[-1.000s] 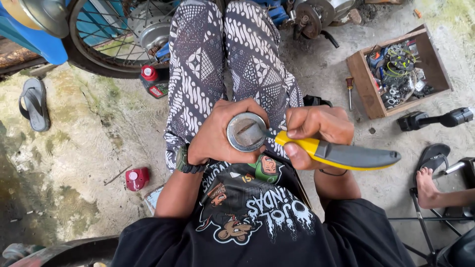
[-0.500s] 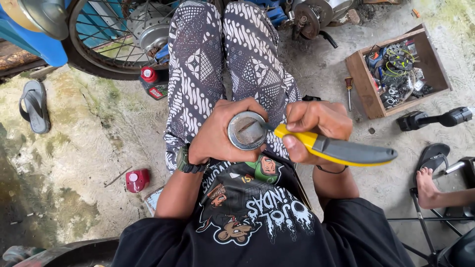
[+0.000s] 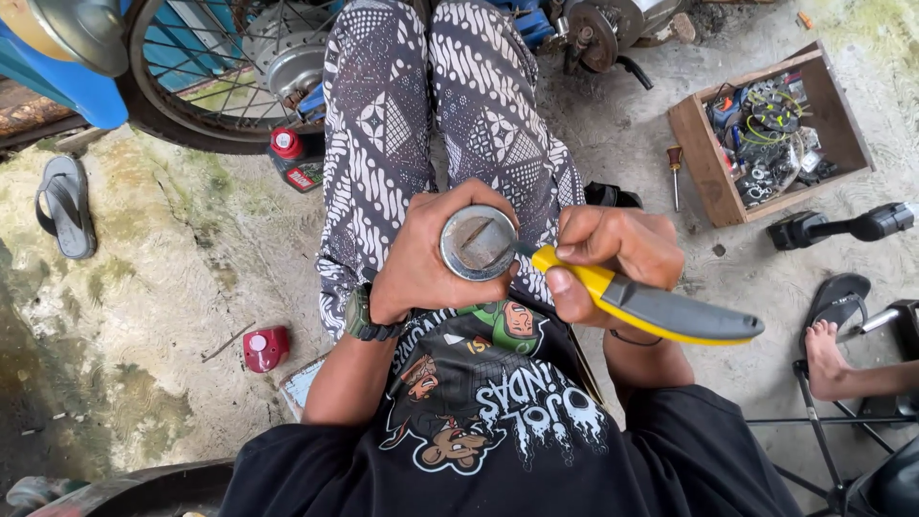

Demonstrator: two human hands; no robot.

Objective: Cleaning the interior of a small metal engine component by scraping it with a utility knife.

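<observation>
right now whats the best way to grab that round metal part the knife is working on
Wrap the round metal part by its outer rim from the left, as the left hand does. Its flat open face points up at the camera, and the yellow-handled knife in the right hand comes in from the right.

Yellow-grey knife handle, black-white patterned trousers

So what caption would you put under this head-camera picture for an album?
Seated person's left hand holds a round metal part while the right hand works a yellow-handled tool against it.
</observation>
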